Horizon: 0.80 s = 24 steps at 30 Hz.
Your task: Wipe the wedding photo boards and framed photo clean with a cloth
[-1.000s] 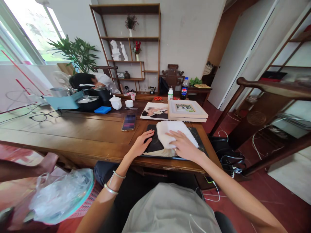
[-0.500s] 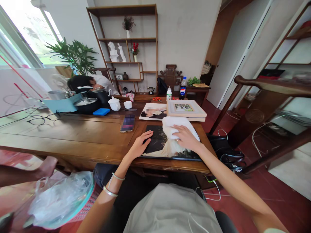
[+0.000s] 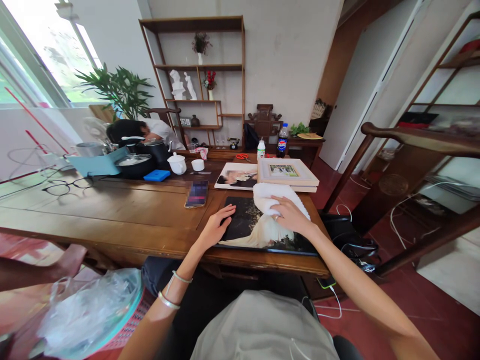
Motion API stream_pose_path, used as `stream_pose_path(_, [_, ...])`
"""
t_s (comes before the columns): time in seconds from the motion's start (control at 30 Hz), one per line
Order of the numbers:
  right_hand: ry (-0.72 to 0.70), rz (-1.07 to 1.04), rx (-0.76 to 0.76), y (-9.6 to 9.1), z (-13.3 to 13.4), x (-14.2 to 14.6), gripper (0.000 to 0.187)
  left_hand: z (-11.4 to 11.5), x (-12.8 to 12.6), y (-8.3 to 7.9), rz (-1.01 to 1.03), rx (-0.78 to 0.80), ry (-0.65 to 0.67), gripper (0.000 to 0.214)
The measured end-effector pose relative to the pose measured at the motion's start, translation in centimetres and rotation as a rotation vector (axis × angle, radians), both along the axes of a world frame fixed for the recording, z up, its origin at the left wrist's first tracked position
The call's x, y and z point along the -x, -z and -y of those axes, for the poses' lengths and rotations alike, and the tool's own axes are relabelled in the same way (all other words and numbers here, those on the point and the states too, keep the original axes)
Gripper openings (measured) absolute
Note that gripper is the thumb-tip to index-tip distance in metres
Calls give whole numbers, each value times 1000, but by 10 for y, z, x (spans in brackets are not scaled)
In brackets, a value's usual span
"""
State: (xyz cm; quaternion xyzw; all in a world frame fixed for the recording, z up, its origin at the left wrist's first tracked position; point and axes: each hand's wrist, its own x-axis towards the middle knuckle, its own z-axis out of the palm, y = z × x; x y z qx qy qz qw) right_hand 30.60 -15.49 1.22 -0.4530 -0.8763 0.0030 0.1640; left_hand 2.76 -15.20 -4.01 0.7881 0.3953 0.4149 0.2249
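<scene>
A dark photo panel (image 3: 243, 220) lies flat on the wooden table in front of me, printed with a long pale gown on a black ground. My left hand (image 3: 215, 225) rests on the panel's left edge, fingers stretched out and holding nothing. On the upper right part of the panel sits a white fluffy towel (image 3: 268, 194), bunched under my right hand (image 3: 294, 216). The fingers of that hand press on the towel and grip it against the panel. Part of the panel's right side is hidden by the towel and my forearm.
Behind the panel lie a photo print (image 3: 234, 176) and a white framed picture (image 3: 288, 172). A phone (image 3: 196, 194) is to the left. Farther back stand a cola bottle (image 3: 282, 141), a white teapot (image 3: 177, 163) and a blue box (image 3: 99, 169). Another person leans at the far left.
My right hand has slid the towel slightly to the right over the panel. My left hand stays on the panel's left edge. The whole view has shifted a little.
</scene>
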Motion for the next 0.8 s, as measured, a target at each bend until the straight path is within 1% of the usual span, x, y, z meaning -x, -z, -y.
stream_pose_path(0.03, [8, 5, -1, 1, 5, 3, 31, 0, 0, 0, 1, 1, -4, 36])
stream_pose_path(0.1, [-45, 6, 6, 2, 25, 13, 32, -1, 0, 1, 0, 7, -18, 37])
stream_pose_path(0.23, [-273, 17, 26, -2, 74, 31, 29, -2, 1, 0, 3, 3, -50, 36])
stream_pose_path(0.3, [-336, 19, 22, -4, 84, 33, 29, -2, 1, 0, -1, -3, -55, 37])
stream_pose_path(0.37, [-341, 13, 11, -6, 75, 29, 29, -4, 2, 1, -8, -4, -70, 37])
stream_pose_path(0.43, [-288, 19, -1, -8, 51, 21, 28, -7, 2, 2, -22, -7, -96, 38])
stream_pose_path(0.57, [-130, 54, -14, -9, -8, 9, 27, -18, 2, 4, -69, -29, -125, 37])
stream_pose_path(0.63, [-77, 67, -24, -8, -22, 9, 28, -23, 1, 4, -85, -45, -119, 36])
stream_pose_path(0.7, [-46, 78, -47, -6, -15, 14, 29, -26, 1, 5, -94, -62, -111, 36])
stream_pose_path(0.73, [-46, 85, -57, -5, -5, 18, 30, -26, 1, 5, -98, -70, -111, 35])
stream_pose_path(0.8, [-85, 104, -64, -5, 26, 27, 28, -25, 0, 5, -109, -81, -114, 36])
